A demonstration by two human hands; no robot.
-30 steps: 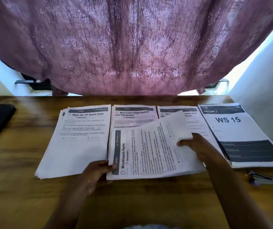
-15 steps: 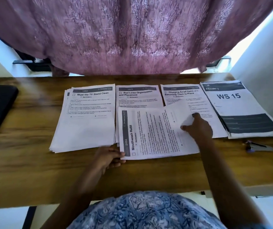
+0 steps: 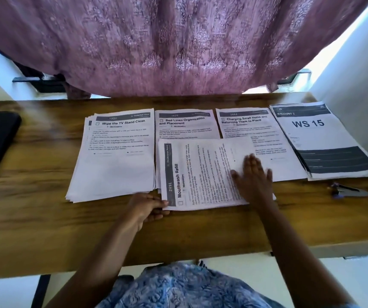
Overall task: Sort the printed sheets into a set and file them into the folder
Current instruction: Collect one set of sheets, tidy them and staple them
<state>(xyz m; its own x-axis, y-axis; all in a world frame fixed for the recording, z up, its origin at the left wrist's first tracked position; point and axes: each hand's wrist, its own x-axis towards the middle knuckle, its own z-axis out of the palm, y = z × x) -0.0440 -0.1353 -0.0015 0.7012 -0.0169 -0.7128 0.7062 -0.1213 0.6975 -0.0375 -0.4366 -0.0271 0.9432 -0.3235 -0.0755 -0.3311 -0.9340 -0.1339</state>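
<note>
My right hand (image 3: 254,178) lies flat, fingers spread, on the sideways sheet (image 3: 200,172); left hand (image 3: 146,207) pinches its near corner.

Four white stacks of printed sheets lie side by side in a row, their headings at the far edge: the TV stack (image 3: 114,156), slightly fanned along its left side, the linen stack (image 3: 186,125), the charging stack (image 3: 244,124), and at far right the WS 15 stack (image 3: 325,138), angled, with a dark band across its lower half. The Mouthwash sheets (image 3: 200,174) lie flat on top, turned sideways with the heading running up their left edge, covering the lower linen stack and overlapping the charging stack's near left part.
</note>
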